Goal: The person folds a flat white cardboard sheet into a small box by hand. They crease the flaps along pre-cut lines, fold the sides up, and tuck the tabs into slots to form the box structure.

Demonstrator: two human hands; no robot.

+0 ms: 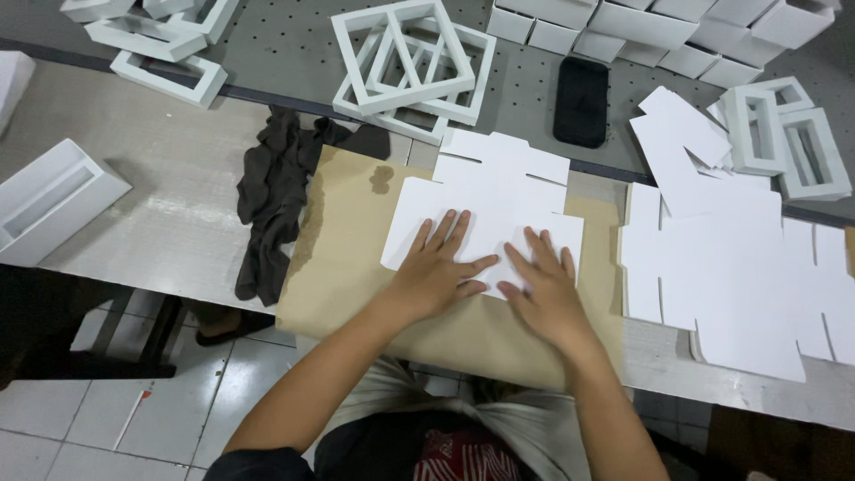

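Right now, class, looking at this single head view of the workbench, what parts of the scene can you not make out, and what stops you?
- The white card blank: its near edge is covered by the left hand and right hand.
- The stack of flat blanks: cut off by the right edge.
- The open white box: cut off by the left edge.
- The black phone: screen dark, nothing readable.
- The grey cloth: folds hide its shape.

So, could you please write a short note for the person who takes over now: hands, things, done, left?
Left hand and right hand: both flat, fingers spread, pressing the white die-cut card blank on the brown paper sheet.
Done: folded white frames and small white boxes at the far side.
Left: this blank is still flat; the stack of flat blanks waits on the right.
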